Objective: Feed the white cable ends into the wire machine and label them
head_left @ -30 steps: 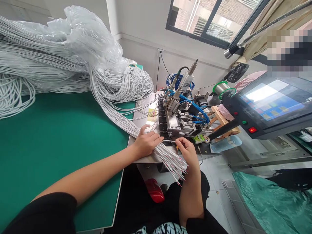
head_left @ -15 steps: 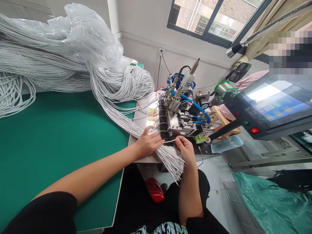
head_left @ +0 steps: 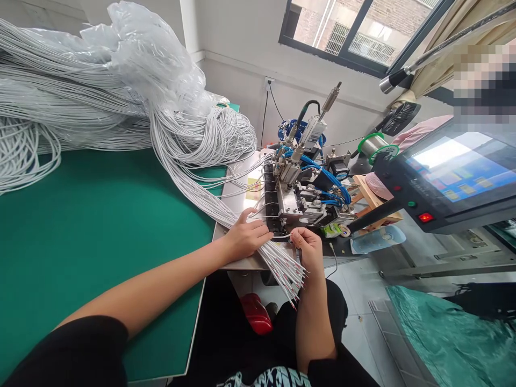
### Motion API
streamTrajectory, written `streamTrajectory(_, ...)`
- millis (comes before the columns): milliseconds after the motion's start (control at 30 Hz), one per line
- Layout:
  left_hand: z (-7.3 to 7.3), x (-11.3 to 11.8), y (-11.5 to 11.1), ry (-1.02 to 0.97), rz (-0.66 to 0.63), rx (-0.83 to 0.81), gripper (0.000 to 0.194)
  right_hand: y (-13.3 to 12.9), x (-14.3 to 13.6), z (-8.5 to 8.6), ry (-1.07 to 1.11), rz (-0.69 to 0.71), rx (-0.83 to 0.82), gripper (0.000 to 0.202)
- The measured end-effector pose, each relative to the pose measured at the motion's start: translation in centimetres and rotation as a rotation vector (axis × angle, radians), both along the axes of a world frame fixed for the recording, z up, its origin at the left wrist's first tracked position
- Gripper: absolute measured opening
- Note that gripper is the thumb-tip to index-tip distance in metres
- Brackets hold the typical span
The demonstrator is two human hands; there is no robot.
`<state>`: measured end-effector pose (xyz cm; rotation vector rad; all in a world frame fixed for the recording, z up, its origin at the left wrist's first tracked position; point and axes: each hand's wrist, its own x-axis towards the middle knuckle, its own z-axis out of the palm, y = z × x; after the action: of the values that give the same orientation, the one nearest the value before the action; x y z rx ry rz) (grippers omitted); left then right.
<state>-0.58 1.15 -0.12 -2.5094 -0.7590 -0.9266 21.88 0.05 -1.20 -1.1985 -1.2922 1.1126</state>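
A thick bundle of white cables [head_left: 193, 191] runs from the heap on the table to the near edge of the metal plate. My left hand [head_left: 246, 236] lies over the bundle, its fingers curled round the cables. Past it, the cut cable ends [head_left: 284, 269] fan out, several with reddish marks. My right hand [head_left: 307, 246] pinches the end of a single white cable [head_left: 281, 236] just in front of the machine [head_left: 292, 188]. The pinched tip is hidden by the fingers. More cables lead into the machine's black row of slots [head_left: 273, 199].
Large coils of white cable [head_left: 121, 126] under clear plastic [head_left: 157, 54] lie on the green table [head_left: 100, 242]. At right are a control screen [head_left: 467, 166], a solder-like wire spool [head_left: 373, 148] and a person in pink [head_left: 423, 131]. A red object [head_left: 256, 314] is below, by my legs.
The view has shifted very slightly. The single cable between my hands now bows a little lower; my right hand keeps its pinch and my left hand stays on the bundle.
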Motion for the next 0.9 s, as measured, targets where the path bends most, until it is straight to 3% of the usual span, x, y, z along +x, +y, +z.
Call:
streamTrajectory(267, -0.2, 0.1, 0.0, -0.017, 0.024, -0.001, 0.027, 0.6, 1.1, 0.1, -0.382, -0.055, 0.103, 0.025)
streamTrajectory(467, -0.4, 0.2, 0.0, 0.011, 0.084, -0.053, 0.034, 0.9, 1.0, -0.4, -0.468, -0.02, 0.102, 0.025)
streamTrajectory(700, -0.7, 0.2, 0.0, 0.052, 0.114, -0.143, 0.039, 1.3, 0.9, -0.8, -0.302, 0.046, 0.031, 0.027)
streamTrajectory(900, -0.5, 0.2, 0.1, 0.074, 0.093, -0.186, 0.041, 1.8, 0.5, -2.3, -0.069, -0.005, -0.092, 0.023)
